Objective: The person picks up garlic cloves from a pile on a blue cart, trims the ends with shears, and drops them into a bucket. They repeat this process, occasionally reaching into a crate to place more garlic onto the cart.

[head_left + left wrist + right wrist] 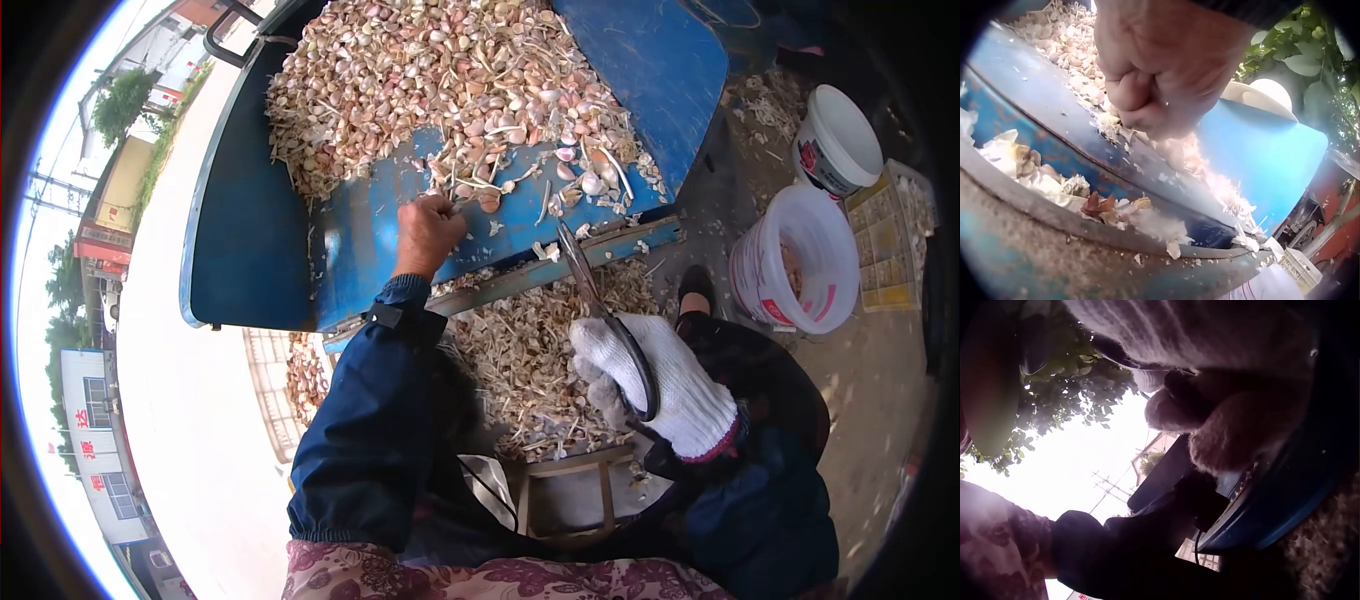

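Note:
Bare and curled, my left hand (pixel 428 235) is at the near edge of a heap of garlic cloves (pixel 430 90) on a blue metal tray (pixel 365 235). Its fingers pinch a pale garlic piece (pixel 1109 125) in the left wrist view; most of that piece is hidden. My right hand (pixel 660 380), in a white knitted glove, grips a pair of scissors (pixel 580 265). Their blades lie together and point at the tray's front edge; a dark handle loop curves over the glove. In the right wrist view, gloved fingers (pixel 1229 437) curl in shadow.
Dry garlic skins and stems (pixel 540 370) lie heaped below the tray's front edge. On the right stand a clear plastic bucket (pixel 745 265), a white bucket (pixel 840 130) and a yellow crate (pixel 885 250). A pale crate (pixel 275 380) is on the left.

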Tool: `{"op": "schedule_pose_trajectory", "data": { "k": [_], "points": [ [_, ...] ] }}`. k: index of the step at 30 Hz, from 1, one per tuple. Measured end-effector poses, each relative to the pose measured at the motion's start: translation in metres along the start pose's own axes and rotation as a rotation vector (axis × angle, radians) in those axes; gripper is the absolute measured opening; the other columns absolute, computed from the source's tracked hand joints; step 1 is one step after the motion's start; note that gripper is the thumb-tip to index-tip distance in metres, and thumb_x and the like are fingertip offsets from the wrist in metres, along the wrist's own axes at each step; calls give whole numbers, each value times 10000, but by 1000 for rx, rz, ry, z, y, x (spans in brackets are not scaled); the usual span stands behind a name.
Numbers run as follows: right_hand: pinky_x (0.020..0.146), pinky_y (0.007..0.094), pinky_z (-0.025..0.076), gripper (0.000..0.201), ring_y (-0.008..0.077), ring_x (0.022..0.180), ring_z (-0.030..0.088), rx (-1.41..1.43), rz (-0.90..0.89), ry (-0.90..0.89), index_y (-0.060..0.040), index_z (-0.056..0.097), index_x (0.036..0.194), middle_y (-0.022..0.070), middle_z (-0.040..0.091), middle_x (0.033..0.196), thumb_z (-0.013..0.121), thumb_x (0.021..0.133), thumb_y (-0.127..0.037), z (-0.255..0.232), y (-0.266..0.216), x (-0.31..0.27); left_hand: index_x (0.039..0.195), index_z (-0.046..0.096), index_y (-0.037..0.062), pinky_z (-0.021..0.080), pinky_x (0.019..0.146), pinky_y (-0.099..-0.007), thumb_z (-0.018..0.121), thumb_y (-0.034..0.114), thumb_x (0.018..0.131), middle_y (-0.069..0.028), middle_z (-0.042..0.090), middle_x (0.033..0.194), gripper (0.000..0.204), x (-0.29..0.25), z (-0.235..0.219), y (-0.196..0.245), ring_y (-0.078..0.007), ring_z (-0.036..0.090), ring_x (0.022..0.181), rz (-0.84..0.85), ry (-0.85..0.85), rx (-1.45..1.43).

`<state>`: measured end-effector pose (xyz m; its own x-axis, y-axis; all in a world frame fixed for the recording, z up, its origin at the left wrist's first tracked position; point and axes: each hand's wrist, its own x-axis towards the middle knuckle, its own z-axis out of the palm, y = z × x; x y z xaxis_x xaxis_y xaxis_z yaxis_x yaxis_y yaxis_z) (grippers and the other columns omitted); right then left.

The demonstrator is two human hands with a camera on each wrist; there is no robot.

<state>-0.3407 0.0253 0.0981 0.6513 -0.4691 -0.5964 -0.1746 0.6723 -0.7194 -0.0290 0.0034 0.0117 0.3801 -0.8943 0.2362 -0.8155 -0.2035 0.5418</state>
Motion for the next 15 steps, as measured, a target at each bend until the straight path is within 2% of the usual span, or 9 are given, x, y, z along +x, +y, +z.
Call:
{"op": "schedule_pose_trajectory", "data": {
  "k": [1, 2, 3, 4, 5, 6, 10, 12, 15],
  "points": [
    [354, 236, 379, 460, 105, 396, 501, 32, 10, -21, -69, 548, 697, 4, 501, 507, 659, 873, -479, 0, 0, 2, 735, 674, -21, 480, 523, -354, 661, 66, 712, -171, 648, 702, 91, -2, -4, -3, -261, 601, 535, 5, -2, -6],
    [376, 285, 403, 492, 139, 413, 527, -147, -5, 2, -40, 578, 693, 48, 522, 488, 647, 873, -493, 2, -2, 1, 776, 682, -21, 453, 490, -313, 668, 71, 739, -123, 641, 684, 100, -4, -15, 4, -196, 574, 514, -163, -104, -248],
    [398, 316, 416, 516, 183, 428, 548, -339, -168, 36, -25, 588, 699, 88, 531, 491, 638, 869, -510, 0, 7, 10, 816, 690, -20, 426, 457, -273, 676, 77, 766, -75, 634, 665, 111, -9, -24, 14, -131, 547, 493, -333, -209, -486],
    [419, 346, 428, 542, 228, 443, 568, -533, -331, 68, -10, 598, 705, 129, 540, 495, 629, 865, -527, -1, 15, 18, 816, 690, -20, 426, 457, -273, 676, 77, 766, -75, 634, 665, 111, -15, -31, 26, -131, 547, 493, -327, -216, -489],
    [466, 343, 443, 546, 214, 493, 569, -942, -321, 136, -17, 561, 751, 82, 548, 558, 610, 872, -547, 2, 5, 17, 875, 679, -33, 375, 443, -235, 686, 71, 787, -56, 639, 707, 136, -24, -39, 37, -94, 516, 501, -374, -282, -656],
    [494, 388, 458, 609, 292, 507, 579, -1102, -507, 233, -11, 552, 735, 140, 558, 567, 609, 833, -610, 4, 8, 17, 934, 668, -46, 323, 429, -197, 696, 64, 808, -37, 645, 750, 169, -32, -45, 47, -58, 485, 509, -421, -350, -825],
    [489, 422, 466, 647, 320, 552, 623, -1265, -505, 297, -31, 541, 715, 152, 556, 547, 623, 769, -670, 16, 6, 17, 970, 655, -63, 308, 418, -207, 708, 37, 790, -69, 650, 803, 212, -52, -56, 64, -66, 482, 506, -381, -468, -1005],
    [486, 401, 487, 626, 303, 527, 625, -1345, -607, 331, -29, 581, 767, 112, 577, 545, 652, 751, -651, 19, 4, 14, 971, 650, -48, 344, 447, -187, 746, 70, 778, -17, 601, 693, 246, -57, -59, 69, -66, 510, 537, -339, -520, -1126],
    [493, 412, 485, 643, 303, 522, 626, -1405, -639, 347, -24, 558, 758, 127, 572, 539, 645, 750, -660, 19, 4, 15, 982, 641, -49, 341, 443, -194, 739, 43, 773, -21, 594, 683, 248, -58, -62, 70, -73, 505, 526, -331, -531, -1079]
  ]
}}
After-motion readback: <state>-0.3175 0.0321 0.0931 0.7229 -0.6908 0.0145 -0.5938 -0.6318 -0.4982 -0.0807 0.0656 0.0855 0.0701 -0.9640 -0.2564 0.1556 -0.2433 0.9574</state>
